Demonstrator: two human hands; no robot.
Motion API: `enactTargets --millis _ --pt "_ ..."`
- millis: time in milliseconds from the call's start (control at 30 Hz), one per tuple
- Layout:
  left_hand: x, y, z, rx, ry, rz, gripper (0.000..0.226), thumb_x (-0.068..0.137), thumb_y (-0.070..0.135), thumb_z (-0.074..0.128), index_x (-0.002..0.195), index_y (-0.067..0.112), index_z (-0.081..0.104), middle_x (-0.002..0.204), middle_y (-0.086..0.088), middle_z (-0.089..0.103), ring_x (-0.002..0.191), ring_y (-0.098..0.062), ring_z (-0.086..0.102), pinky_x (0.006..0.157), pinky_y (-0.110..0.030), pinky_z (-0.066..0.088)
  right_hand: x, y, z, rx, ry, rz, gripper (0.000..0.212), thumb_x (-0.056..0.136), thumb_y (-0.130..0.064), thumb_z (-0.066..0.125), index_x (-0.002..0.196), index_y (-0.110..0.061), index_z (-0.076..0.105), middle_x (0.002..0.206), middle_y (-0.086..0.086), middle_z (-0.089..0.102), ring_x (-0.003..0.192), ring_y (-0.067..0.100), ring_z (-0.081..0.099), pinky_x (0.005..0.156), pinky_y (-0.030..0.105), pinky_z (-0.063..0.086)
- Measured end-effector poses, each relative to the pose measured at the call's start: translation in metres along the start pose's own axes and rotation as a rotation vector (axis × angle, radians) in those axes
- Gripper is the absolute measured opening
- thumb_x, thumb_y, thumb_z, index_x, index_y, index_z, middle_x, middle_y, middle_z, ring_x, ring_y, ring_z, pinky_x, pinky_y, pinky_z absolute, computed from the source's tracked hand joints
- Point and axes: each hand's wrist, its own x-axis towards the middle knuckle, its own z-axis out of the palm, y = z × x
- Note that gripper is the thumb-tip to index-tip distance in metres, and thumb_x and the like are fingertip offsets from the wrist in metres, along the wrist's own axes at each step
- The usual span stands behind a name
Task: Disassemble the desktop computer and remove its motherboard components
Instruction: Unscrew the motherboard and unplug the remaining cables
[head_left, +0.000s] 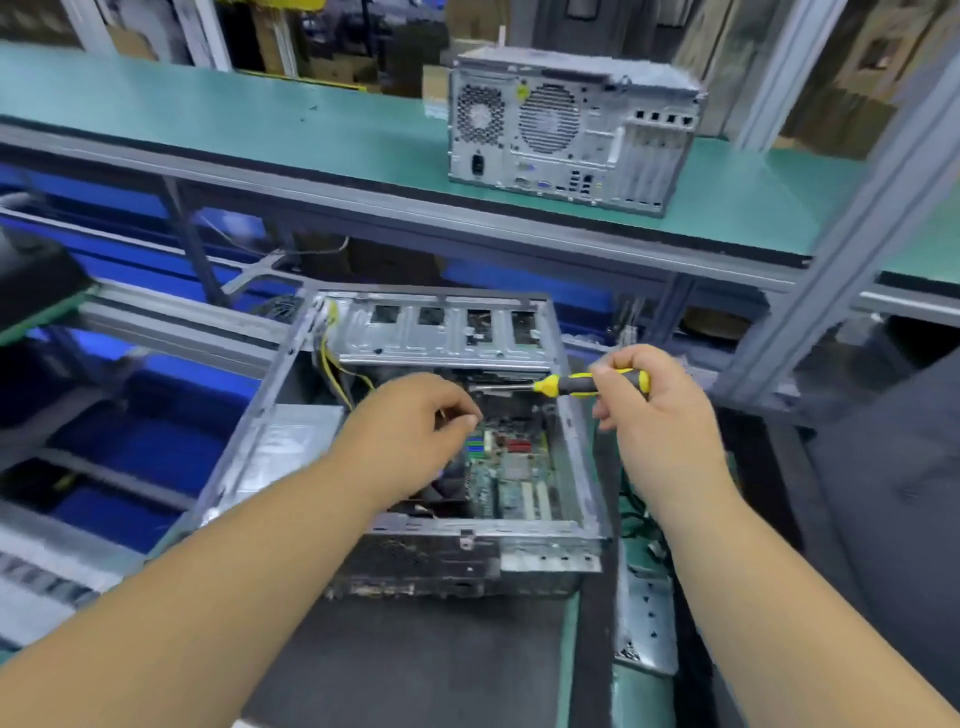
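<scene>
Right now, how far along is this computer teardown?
Done: the open grey metal computer case has its side panel off. In hand: the right hand grips a yellow-and-black screwdriver pointed into the case, while the left hand reaches inside, fingers curled. Left: the green motherboard sits inside, and yellow wires remain.

A second closed computer tower (569, 130) stands on the green upper shelf (260, 119).
</scene>
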Motion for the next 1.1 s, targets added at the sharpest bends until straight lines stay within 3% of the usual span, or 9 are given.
enactTargets --millis 133,200,267,400,533,633,767,967,1100 --pt "0.005 -0.057 -0.034 0.029 -0.001 -0.085 0.011 0.091 0.028 0.061 0.093 0.033 0.070 0.090 0.016 0.060 0.084 -0.004 0.055 0.077 -0.023 0.046 0.011 -0.012 0.059 -0.077 -0.147 -0.007 0.010 0.093 -0.036 0.056 0.084 -0.037 0.059 0.068 0.000 0.065 0.060 0.020 0.060 0.054 0.034 0.049" --pt "0.010 -0.083 -0.047 0.070 -0.020 -0.091 0.013 0.089 0.024 0.061 0.092 0.033 0.070 0.089 0.015 0.059 0.082 -0.003 0.053 0.076 -0.018 0.044 0.016 -0.013 0.082 -0.201 -0.209 -0.050 0.008 0.093 -0.037 0.055 0.085 -0.036 0.057 0.067 -0.004 0.060 0.052 0.016 0.051 0.047 0.026 0.041" --pt "0.017 -0.102 -0.054 0.094 -0.039 -0.082 0.016 0.088 0.021 0.061 0.094 0.032 0.071 0.091 0.012 0.059 0.084 -0.009 0.055 0.080 -0.026 0.047 0.022 -0.012 0.102 -0.314 -0.251 -0.084 0.009 0.093 -0.036 0.055 0.085 -0.034 0.055 0.064 -0.014 0.057 0.047 0.009 0.043 0.043 0.022 0.035" --pt "0.032 -0.124 -0.050 0.108 -0.172 -0.085 0.018 0.089 0.025 0.059 0.104 0.032 0.068 0.099 0.010 0.059 0.091 -0.012 0.057 0.084 -0.030 0.048 0.033 -0.008 0.131 -0.484 -0.326 -0.089 0.010 0.091 -0.037 0.057 0.082 -0.033 0.053 0.066 -0.005 0.056 0.052 0.010 0.046 0.049 0.030 0.038" --pt "0.042 -0.131 -0.041 0.172 -0.285 -0.079 0.019 0.090 0.031 0.052 0.102 0.031 0.067 0.100 0.010 0.063 0.092 -0.014 0.059 0.081 -0.032 0.050 0.044 -0.009 0.152 -0.572 -0.386 -0.152 0.009 0.089 -0.038 0.058 0.084 -0.032 0.053 0.069 -0.007 0.058 0.059 0.007 0.050 0.050 0.028 0.037" --pt "0.047 -0.134 -0.038 0.221 -0.270 -0.093 0.021 0.091 0.033 0.049 0.101 0.031 0.067 0.100 0.009 0.064 0.095 -0.015 0.057 0.078 -0.031 0.049 0.054 -0.006 0.172 -0.645 -0.503 -0.189 0.009 0.091 -0.038 0.057 0.090 -0.030 0.055 0.077 -0.005 0.060 0.067 0.015 0.053 0.056 0.032 0.042" --pt "0.052 -0.137 -0.038 0.252 -0.243 -0.087 0.022 0.090 0.024 0.049 0.101 0.028 0.067 0.101 0.003 0.063 0.094 -0.019 0.057 0.071 -0.029 0.045 0.061 0.003 0.189 -0.724 -0.628 -0.236 0.013 0.094 -0.037 0.056 0.097 -0.025 0.055 0.087 -0.003 0.058 0.072 0.018 0.049 0.058 0.031 0.034" --pt "0.053 -0.137 -0.038 0.269 -0.222 -0.091 0.028 0.086 0.017 0.046 0.100 0.026 0.069 0.102 0.004 0.062 0.092 -0.018 0.057 0.076 -0.032 0.049 0.064 0.021 0.196 -0.780 -0.702 -0.256 0.015 0.094 -0.037 0.055 0.099 -0.023 0.053 0.074 -0.010 0.045 0.061 0.007 0.039 0.050 0.028 0.026" --pt "0.051 -0.138 -0.035 0.288 -0.212 -0.120 0.029 0.086 0.018 0.044 0.100 0.024 0.068 0.100 0.002 0.063 0.090 -0.019 0.057 0.073 -0.033 0.050 0.064 0.024 0.201 -0.811 -0.713 -0.308 0.018 0.094 -0.037 0.055 0.102 -0.021 0.054 0.084 -0.005 0.048 0.074 0.018 0.044 0.060 0.032 0.029"
